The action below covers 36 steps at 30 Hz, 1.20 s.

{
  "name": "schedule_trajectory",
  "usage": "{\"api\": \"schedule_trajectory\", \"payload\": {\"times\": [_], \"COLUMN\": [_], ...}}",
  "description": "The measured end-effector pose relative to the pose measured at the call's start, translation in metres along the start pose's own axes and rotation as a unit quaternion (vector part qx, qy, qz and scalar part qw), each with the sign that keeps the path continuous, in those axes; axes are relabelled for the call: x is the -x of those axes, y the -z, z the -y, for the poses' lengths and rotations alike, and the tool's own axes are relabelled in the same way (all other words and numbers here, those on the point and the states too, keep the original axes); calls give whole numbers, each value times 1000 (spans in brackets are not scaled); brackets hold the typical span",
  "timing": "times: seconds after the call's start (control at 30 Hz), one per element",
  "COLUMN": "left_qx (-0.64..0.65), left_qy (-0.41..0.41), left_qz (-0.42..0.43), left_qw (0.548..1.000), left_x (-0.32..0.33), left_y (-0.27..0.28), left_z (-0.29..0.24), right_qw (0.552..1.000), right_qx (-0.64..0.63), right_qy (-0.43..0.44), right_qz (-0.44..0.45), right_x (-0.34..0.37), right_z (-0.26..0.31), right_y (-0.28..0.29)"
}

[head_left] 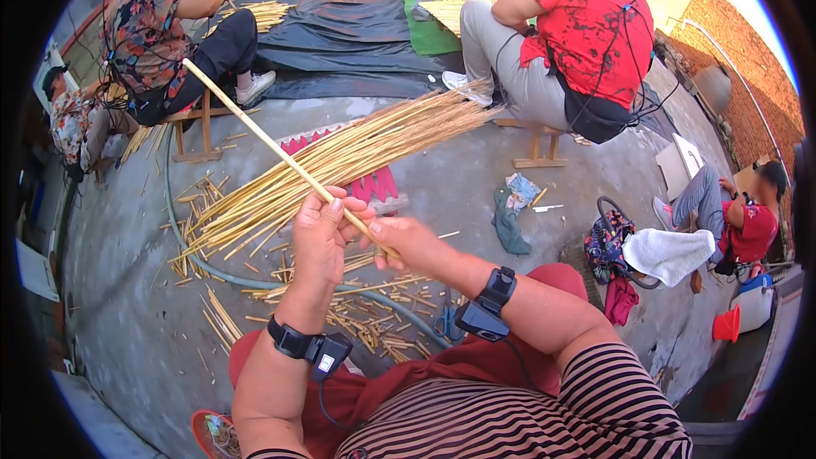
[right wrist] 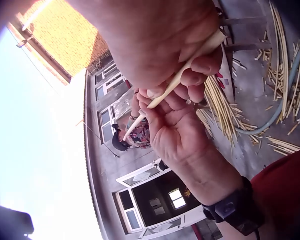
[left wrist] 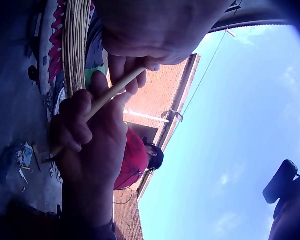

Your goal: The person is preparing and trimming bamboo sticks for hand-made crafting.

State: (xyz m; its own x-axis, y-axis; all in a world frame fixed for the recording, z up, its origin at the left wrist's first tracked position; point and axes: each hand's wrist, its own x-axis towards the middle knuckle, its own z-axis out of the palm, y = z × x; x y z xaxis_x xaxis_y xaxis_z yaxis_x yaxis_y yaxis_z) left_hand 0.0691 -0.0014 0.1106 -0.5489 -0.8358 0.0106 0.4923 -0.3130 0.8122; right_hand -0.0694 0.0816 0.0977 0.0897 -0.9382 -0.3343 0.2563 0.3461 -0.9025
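A long pale-yellow plant stalk slants from upper left down to both hands in the head view. My left hand pinches it between thumb and fingers, palm turned up. Close to the stalk's near end, my right hand grips it with thumb and curled fingers. In the right wrist view the stalk passes under the right hand, its end sticking out past the fingers. Beyond the hands lies a big bundle of similar stalks with feathery brown tips, over a red-pink zigzag-edged piece.
Short cut pieces litter the concrete near my knees, crossed by a grey-blue hose. Blue-handled scissors lie there. Two seated people work ahead by a black sheet. Cloths and a flowered bag lie rightward.
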Motion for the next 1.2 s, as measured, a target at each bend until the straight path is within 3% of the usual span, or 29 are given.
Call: {"api": "schedule_trajectory", "payload": {"times": [0.2,0.33,0.43,0.6,0.7,0.73,0.8,0.83,1.2], "left_qx": [-14,-1,13,14,12,15,20,21,-65], "left_qy": [-57,-54,-32,-6,-2,10,32,46,79], "left_qz": [-43,-44,-60,-33,-22,-22,-15,-10,-42], "left_qw": [997,998,998,999,1000,1000,999,999,994], "left_x": [-12,-14,-18,-24,-24,-20,-18,-17,-22], "left_y": [9,6,11,24,22,18,17,18,26], "left_z": [-9,-10,-6,-2,-1,1,7,11,18], "right_qw": [955,925,900,905,969,993,987,979,983], "right_qx": [219,278,335,337,188,78,-143,-180,-167], "right_qy": [152,203,218,223,148,79,-58,-71,-61], "right_qz": [-127,-164,-171,-133,-66,-30,41,62,53], "right_x": [-8,3,4,-2,-12,-7,2,-1,-4], "right_z": [-16,-4,-3,-7,-12,-11,-5,-10,-14], "right_y": [-3,-6,-5,5,10,10,12,18,14]}}
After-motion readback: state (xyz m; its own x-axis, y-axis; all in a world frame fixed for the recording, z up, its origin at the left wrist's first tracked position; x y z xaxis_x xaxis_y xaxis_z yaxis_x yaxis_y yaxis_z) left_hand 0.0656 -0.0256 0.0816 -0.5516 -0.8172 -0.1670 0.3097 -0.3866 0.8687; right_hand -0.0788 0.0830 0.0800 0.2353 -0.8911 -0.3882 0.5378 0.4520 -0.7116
